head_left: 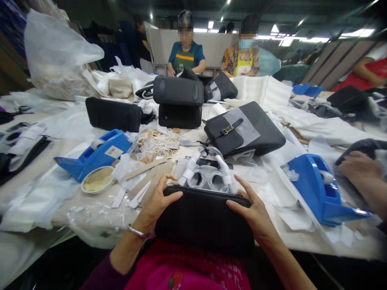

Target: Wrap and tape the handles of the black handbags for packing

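A black bag [205,221] is held at the table's front edge, its flat dark base turned toward me. My left hand [159,201] grips its upper left corner, thumb on the near face. At the upper right corner my right hand [250,205] does likewise, with its index finger raised a little. Beyond the bag's top edge lie its straps, wrapped in clear plastic and white padding [189,173]. Behind them a black backpack [244,129] with a gold buckle and a grey sheet under its strap rests on the table.
Blue tape dispensers stand at left [96,155] and right [323,189]. Near the left one are a dish of yellowish paste [97,179] and a heap of stringed tags [157,143]. More black bags [178,90] stand behind. Another person's hand [361,167] is at right; two people work opposite.
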{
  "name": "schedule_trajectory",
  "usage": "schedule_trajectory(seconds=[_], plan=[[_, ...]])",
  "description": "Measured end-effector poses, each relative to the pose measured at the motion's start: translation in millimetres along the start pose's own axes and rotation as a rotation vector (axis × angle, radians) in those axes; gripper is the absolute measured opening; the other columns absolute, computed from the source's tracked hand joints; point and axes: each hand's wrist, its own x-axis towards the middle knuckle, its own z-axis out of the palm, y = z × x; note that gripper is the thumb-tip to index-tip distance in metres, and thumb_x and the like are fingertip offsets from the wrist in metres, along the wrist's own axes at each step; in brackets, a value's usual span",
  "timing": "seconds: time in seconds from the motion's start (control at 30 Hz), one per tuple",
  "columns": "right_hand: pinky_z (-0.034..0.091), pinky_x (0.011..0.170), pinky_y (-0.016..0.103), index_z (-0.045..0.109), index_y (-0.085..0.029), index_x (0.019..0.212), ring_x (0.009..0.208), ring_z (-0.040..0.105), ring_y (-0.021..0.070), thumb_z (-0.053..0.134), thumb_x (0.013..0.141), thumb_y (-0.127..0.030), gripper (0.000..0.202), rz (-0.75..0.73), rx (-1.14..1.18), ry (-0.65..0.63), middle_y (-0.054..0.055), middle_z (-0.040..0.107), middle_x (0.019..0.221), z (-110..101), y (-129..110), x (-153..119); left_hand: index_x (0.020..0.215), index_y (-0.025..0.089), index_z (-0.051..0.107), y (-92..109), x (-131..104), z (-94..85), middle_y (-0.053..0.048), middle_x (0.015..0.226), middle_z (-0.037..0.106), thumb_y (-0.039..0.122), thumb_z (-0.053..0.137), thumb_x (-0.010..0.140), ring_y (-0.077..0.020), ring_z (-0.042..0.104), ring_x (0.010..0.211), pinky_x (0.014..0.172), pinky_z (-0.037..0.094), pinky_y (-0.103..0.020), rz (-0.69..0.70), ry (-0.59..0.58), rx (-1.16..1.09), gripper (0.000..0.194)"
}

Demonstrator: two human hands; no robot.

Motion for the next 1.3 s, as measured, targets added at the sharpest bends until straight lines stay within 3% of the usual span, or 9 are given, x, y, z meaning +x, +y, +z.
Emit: schedule_trajectory(seconds=[0.17,0.3,0.67,0.8,0.9,1.0,1.13,1.23,1.3], plan=[[0.050,0.082,0.034,0.041,-0.028,0.143,0.094,0.063,0.0239,0.073,0.070,-0.043,0.081,0.007,-0.189,0.007,0.004,0.066,0.103,-4,6,8,0.114,0.027,0.039,0,8,2.9,0.006,0.081,0.052,0.026,0.065,0.075,-0.0118,0.055,0.068,0.058,0.044,-0.020,0.056,-0.008,0.143,0.047],[0.037,0.104,0.042,0.045,-0.033,0.140,0.120,0.052,0.0267,0.071,0.072,-0.040,0.073,-0.048,-0.283,0.012,0.001,0.060,0.128,-5,11,12,0.115,0.027,0.041,-4,14,2.7,0.004,0.085,0.053,0.025,0.064,0.076,-0.0135,0.057,0.074,0.063,0.045,-0.022,0.070,0.024,0.274,0.045],[0.041,0.102,0.042,0.039,-0.031,0.144,0.113,0.058,0.0257,0.071,0.071,-0.036,0.079,-0.040,-0.212,0.007,0.002,0.064,0.122,-4,15,8,0.114,0.023,0.045,-9,9,-1.9,-0.002,0.097,0.058,0.031,0.060,0.080,-0.0208,0.059,0.095,0.082,0.047,-0.033,0.131,0.085,0.523,0.037],[0.037,0.106,0.044,0.040,-0.032,0.143,0.125,0.050,0.0266,0.069,0.072,-0.034,0.077,-0.094,-0.186,-0.018,0.002,0.058,0.133,-4,13,6,0.125,0.022,0.045,-1,1,6.3,-0.009,0.118,0.052,0.020,0.051,0.083,-0.0271,0.050,0.111,0.097,0.040,-0.047,0.371,0.147,0.890,0.043],[0.035,0.107,0.048,0.038,-0.031,0.144,0.124,0.051,0.0282,0.069,0.073,-0.036,0.077,-0.107,-0.176,-0.039,0.003,0.056,0.134,-4,15,6,0.129,0.025,0.046,11,-10,27.1,-0.008,0.136,0.044,0.003,0.042,0.079,-0.0274,0.037,0.125,0.107,0.028,-0.048,0.633,-0.028,1.231,0.055],[0.035,0.107,0.051,0.039,-0.031,0.143,0.125,0.050,0.0302,0.070,0.073,-0.040,0.078,-0.158,-0.175,-0.052,0.003,0.053,0.138,-5,21,8,0.127,0.019,0.047,23,-12,51.3,-0.009,0.130,0.050,0.004,0.044,0.080,-0.0262,0.038,0.124,0.107,0.029,-0.041,0.673,-0.313,1.412,0.049],[0.038,0.104,0.046,0.038,-0.031,0.144,0.120,0.053,0.0279,0.066,0.078,-0.038,0.073,-0.197,-0.305,-0.078,0.003,0.057,0.131,-10,20,6,0.107,0.012,0.055,34,-3,69.5,-0.014,0.114,0.056,0.015,0.050,0.085,-0.0300,0.041,0.116,0.101,0.034,-0.044,0.611,-0.406,1.518,0.023],[0.042,0.095,0.045,0.037,-0.029,0.144,0.106,0.056,0.0279,0.062,0.083,-0.036,0.067,-0.283,-0.615,-0.063,0.006,0.064,0.114,-10,6,3,0.101,0.013,0.057,35,4,71.5,-0.014,0.109,0.057,0.018,0.055,0.083,-0.0304,0.043,0.110,0.095,0.037,-0.044,0.582,-0.450,1.516,0.019],[0.041,0.090,0.046,0.047,-0.026,0.138,0.103,0.053,0.0298,0.060,0.086,-0.031,0.054,-0.432,-0.890,0.027,0.010,0.061,0.113,-5,-9,5,0.104,0.014,0.056,32,6,70.3,-0.013,0.112,0.056,0.017,0.056,0.082,-0.0300,0.043,0.110,0.096,0.037,-0.045,0.577,-0.430,1.489,0.023]])
